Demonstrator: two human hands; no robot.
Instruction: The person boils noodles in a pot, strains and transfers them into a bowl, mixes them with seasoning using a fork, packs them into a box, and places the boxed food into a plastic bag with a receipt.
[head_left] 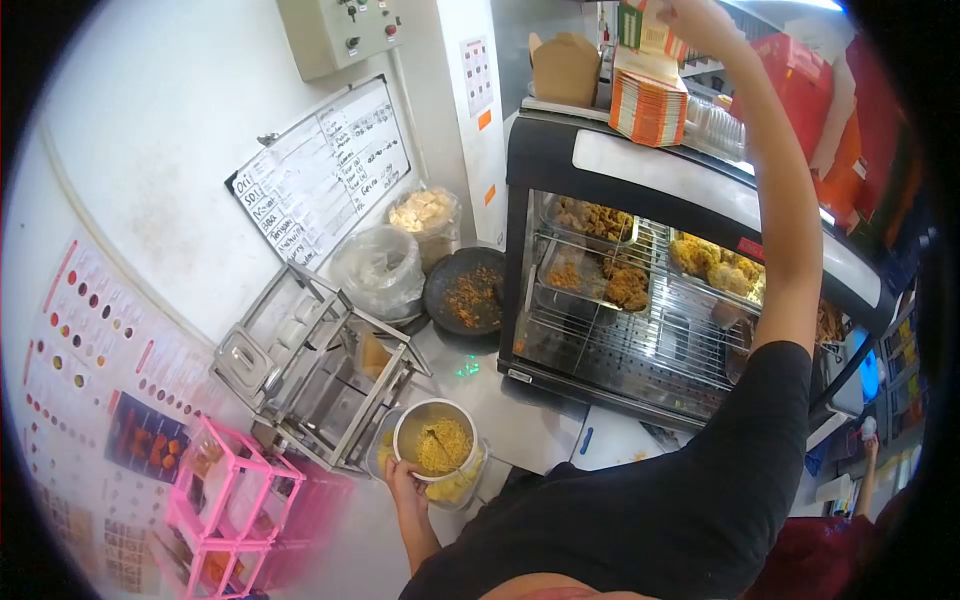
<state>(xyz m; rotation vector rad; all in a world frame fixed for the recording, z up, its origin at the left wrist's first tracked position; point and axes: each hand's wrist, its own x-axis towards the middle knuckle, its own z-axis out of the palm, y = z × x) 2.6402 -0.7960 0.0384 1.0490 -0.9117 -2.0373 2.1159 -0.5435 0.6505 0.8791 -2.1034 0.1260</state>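
My left hand (pixel 403 482) grips the near rim of a round metal bowl (pixel 405 432). Yellow rice or noodles (pixel 445 443) lie inside, with a thin dark utensil across them. Under the bowl is a clear container (pixel 462 488) with yellow food. My right arm stretches up over the glass display warmer (pixel 680 165). At the top edge, my right hand (pixel 697 22) is closed on a green, white and orange paper food box (pixel 645 32), its fingertips partly cut off. Just below it stands a stack of folded orange paper boxes (pixel 648 105).
A brown carton (pixel 565 70) and plastic lids (pixel 718 125) sit on the warmer, which holds fried food (pixel 627 282). Leftward are a dark stone mortar (pixel 468 290), a clear bag-lined tub (pixel 378 268), a metal condiment rack (pixel 340 375) and a pink shelf (pixel 225 500). Another person's hand (pixel 869 445) shows far right.
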